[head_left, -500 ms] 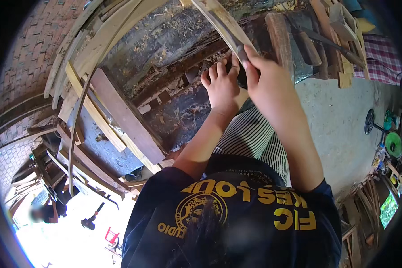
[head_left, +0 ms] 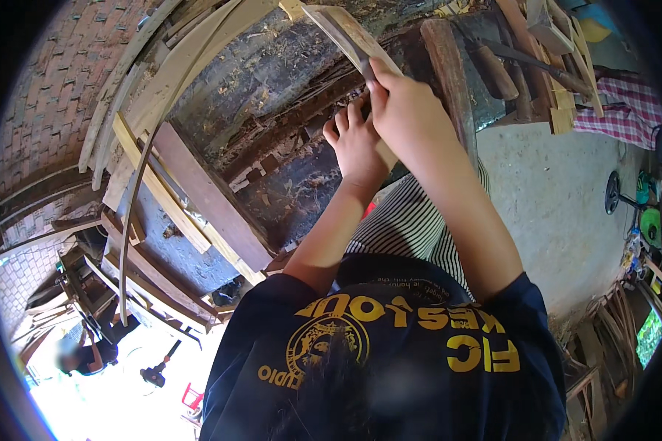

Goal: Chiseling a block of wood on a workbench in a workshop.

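My right hand (head_left: 408,110) is closed on a dark, narrow tool (head_left: 349,44), perhaps a file, lying along a pale wooden piece (head_left: 364,29) that slants from the upper middle down under my hands. Just left of and below it, my left hand (head_left: 357,143) has bent fingers around that wooden piece; its fingertips and thumb are partly hidden. Both are over a dark, scuffed bench (head_left: 272,88) scattered with shavings.
Boards (head_left: 206,195) and long curved strips lie at left. A thick wooden bar (head_left: 449,66), wood-handled tools (head_left: 493,70) and checked cloth (head_left: 618,106) are at upper right. Concrete floor (head_left: 537,191) lies right of my striped-clad legs. A person (head_left: 92,353) is at far lower left.
My right hand and the tool have shifted up and left, now covering more of my left hand, which has moved slightly left. The view has shifted a little.
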Tool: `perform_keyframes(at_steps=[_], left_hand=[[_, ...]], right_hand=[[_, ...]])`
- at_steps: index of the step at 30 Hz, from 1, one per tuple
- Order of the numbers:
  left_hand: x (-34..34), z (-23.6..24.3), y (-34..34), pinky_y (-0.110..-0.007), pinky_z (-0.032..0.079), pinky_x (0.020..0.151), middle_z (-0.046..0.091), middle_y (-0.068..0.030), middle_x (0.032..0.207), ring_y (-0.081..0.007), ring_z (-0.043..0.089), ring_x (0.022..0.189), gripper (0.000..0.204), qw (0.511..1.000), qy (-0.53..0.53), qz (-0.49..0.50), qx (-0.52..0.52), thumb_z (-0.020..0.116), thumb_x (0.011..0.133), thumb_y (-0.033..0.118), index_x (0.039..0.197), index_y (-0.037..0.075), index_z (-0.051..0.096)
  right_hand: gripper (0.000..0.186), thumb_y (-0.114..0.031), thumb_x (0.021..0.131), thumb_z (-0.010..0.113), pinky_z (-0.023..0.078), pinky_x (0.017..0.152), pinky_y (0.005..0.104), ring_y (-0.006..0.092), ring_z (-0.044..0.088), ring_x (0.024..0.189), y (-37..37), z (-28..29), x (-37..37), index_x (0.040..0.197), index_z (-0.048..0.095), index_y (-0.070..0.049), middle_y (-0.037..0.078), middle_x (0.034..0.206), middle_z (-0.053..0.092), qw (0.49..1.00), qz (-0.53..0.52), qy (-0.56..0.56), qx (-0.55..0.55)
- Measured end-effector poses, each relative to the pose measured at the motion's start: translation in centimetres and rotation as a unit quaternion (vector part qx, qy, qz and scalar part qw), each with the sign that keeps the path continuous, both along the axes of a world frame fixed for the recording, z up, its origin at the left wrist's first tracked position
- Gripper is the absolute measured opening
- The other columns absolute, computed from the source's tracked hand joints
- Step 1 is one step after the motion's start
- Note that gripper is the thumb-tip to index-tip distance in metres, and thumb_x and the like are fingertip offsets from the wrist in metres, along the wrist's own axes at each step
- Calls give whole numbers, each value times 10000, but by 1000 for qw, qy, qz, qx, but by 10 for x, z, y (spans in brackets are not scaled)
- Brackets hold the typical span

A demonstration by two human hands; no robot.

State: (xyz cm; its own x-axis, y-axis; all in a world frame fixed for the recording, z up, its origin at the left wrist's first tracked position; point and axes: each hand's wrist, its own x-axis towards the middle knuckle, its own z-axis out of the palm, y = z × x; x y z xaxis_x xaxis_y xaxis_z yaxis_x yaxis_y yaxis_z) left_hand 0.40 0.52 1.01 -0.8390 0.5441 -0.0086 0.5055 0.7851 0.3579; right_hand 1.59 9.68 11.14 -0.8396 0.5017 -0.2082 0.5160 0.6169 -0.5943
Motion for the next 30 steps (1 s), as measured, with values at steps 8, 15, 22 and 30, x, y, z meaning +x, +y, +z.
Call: perform_keyframes(at_steps=[8,15,22,30], left_hand=[[-1,-17,-6,-528,219,1055,492,-100,1306,-314,417,1223,482,997,52,6,-48,599,804,364,1234,144,597],[-1,-6,-1,-528,208,1064,464,-108,1343,-319,399,1237,543,999,-18,11,34,573,817,415,1291,149,560],[-1,4,1,-534,223,1048,471,-113,1337,-322,400,1233,676,998,-53,6,22,673,722,485,1300,154,558],[0,1,0,-542,223,1046,481,-119,1306,-320,415,1226,914,999,-36,15,28,743,614,580,1368,138,477]], right_hand=[[355,-247,947,475,550,737,479,397,672,852,-6,4,11,1282,532,-142,224,904,676,1000,13,-8,16],[303,-249,946,479,550,717,476,389,674,828,-1,8,-5,1213,564,-134,201,897,683,999,13,12,29],[314,-195,935,532,526,683,453,408,644,791,5,15,-16,1219,616,-89,244,869,649,999,-18,32,22],[319,-197,930,537,519,706,454,405,639,822,8,26,-3,1214,620,-80,245,884,645,999,7,15,39]])
